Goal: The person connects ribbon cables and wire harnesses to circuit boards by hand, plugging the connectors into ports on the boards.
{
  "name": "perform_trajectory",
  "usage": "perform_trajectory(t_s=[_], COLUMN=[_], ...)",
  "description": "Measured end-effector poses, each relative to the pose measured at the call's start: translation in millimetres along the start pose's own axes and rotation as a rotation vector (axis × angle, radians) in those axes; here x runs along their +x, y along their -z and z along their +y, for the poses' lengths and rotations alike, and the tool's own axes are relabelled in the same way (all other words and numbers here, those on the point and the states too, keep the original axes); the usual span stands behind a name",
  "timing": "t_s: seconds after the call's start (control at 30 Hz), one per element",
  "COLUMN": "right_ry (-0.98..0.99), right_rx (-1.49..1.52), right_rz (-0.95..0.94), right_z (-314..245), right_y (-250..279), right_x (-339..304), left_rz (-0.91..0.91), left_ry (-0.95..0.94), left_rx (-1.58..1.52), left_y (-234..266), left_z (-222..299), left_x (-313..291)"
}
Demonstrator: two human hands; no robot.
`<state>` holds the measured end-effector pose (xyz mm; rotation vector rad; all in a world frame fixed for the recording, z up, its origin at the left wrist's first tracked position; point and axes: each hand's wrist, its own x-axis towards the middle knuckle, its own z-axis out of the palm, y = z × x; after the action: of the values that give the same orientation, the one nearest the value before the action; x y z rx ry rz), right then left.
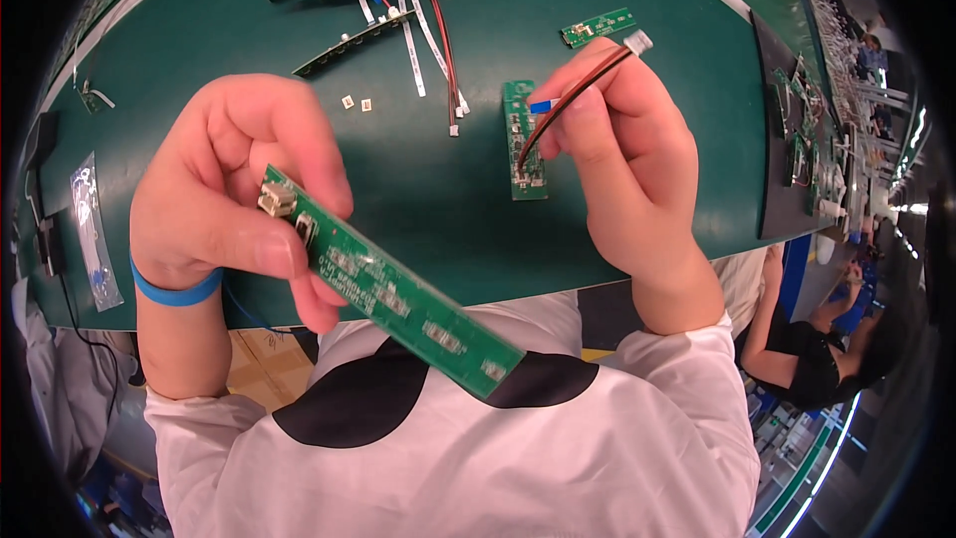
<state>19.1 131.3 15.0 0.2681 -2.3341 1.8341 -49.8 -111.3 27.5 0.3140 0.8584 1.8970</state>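
Note:
My left hand [214, 174], with a blue band at the wrist, is closed on a long green circuit board [393, 289]. That board slants down toward my shirt, with cream connectors [277, 198] at its upper end near my thumb. Over the table, my right hand [642, 154] pinches a red and black wire cable [588, 83] between thumb and fingers. A white plug [638, 42] ends the cable above the fingers. A blue tab [543, 107] shows at the fingertips. Just left of them is a smaller green board [522, 149]; whether the cable joins it, I cannot tell.
Another small green board [597, 27] lies farther back. Two tiny cream connectors [357, 103] sit mid-table on the green mat [428, 209]. Boards with wires and white ribbon cables [411, 55] stand at the back. A clear plastic bag [94, 229] lies left. Another person [812, 349] sits at right.

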Motion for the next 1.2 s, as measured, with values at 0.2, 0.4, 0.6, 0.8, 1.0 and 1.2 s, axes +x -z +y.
perform_trajectory(t_s=[0.2, 0.4, 0.6, 0.8, 1.0, 1.2], right_ry=[0.03, -0.003, 0.261, 0.126, 0.127, 0.015], right_rx=[0.04, 0.242, -0.085, -0.184, -0.346, -0.242], right_rz=[0.029, 0.198, -0.02, -0.122, -0.087, -0.024], right_z=[-1, -1, -5, -18, -13, -11], right_y=[8, 11, 9, 3, -2, -8], right_x=[3, 7, -2, -6, -10, -15], left_rz=[0.102, -0.058, 0.299, 0.338, 0.347, 0.35], left_ry=[0.116, 0.083, 0.119, 0.032, 0.01, -0.107], left_rx=[0.103, 0.22, 0.326, 0.307, 0.296, 0.345], left_y=[-3, -5, -12, -14, -14, -20], left_z=[-10, -12, -20, -30, -40, -52], left_x=[10, 6, 17, 18, 21, 21])
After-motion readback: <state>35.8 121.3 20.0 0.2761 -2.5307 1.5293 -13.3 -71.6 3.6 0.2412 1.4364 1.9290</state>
